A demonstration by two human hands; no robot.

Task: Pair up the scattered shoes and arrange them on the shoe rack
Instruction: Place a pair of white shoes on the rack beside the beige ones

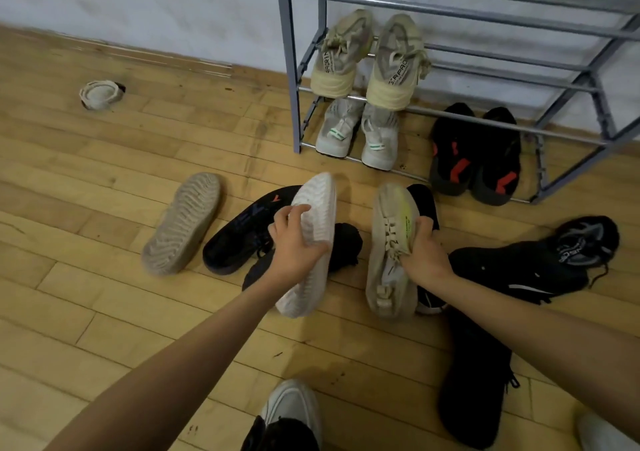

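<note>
My left hand (294, 243) grips a white shoe (313, 243) turned sole up, held above the floor. My right hand (420, 246) holds a beige shoe with a yellow-green accent (388, 253) by its collar, upper facing me. The grey metal shoe rack (294, 70) stands against the wall. A beige pair (367, 59) rests on a middle shelf, a white pair with green tabs (360, 135) and a black pair with red marks (474, 153) on the bottom one. A tan shoe (183, 222) lies sole up on the floor at left.
Black shoes lie scattered on the wooden floor: one with a red mark (239, 232) under my left hand, one at right (530, 263), another near my right forearm (474, 381). A round fitting (100, 94) sits in the floor at far left. My own feet show at the bottom edge.
</note>
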